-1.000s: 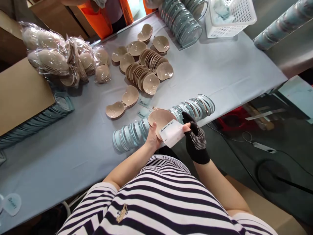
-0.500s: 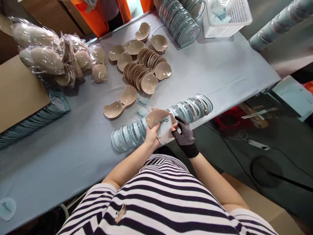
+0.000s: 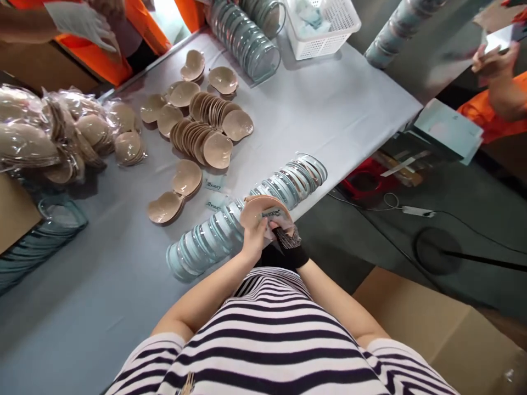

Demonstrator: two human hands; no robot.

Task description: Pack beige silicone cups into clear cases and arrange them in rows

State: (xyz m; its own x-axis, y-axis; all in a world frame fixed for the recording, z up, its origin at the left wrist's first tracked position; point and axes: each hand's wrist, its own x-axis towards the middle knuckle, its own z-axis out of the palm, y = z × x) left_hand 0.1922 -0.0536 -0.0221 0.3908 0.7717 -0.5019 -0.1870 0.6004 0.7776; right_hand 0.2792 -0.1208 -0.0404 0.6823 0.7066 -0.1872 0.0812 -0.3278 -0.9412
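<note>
Both hands close on a beige stick-on bra (image 3: 257,207) just over the near table edge. My left hand (image 3: 253,239), bare, pinches the cup and a clear film packet (image 3: 272,213) with dark lettering. My right hand (image 3: 289,238), in a black dotted glove with bare fingertips, grips the other side of the bra and packet. Its far fingers are hidden behind the cup. Right behind the hands runs a long row of clear plastic cases (image 3: 206,241). Two more printed packets (image 3: 214,182) lie beyond it, beside a spread-open bra (image 3: 181,189).
Nested beige bras (image 3: 201,137) fill the table's middle. Bagged bras (image 3: 61,137) are heaped at left above a carton (image 3: 14,211). More clear cases (image 3: 247,46) and a white basket (image 3: 321,41) stand at the back. Co-workers' hands (image 3: 496,57) show at the upper right and upper left.
The view has swung to the right. My right hand has come closer to the left, and the packet now lies lower against the cup. Co-workers' hands have entered the view.
</note>
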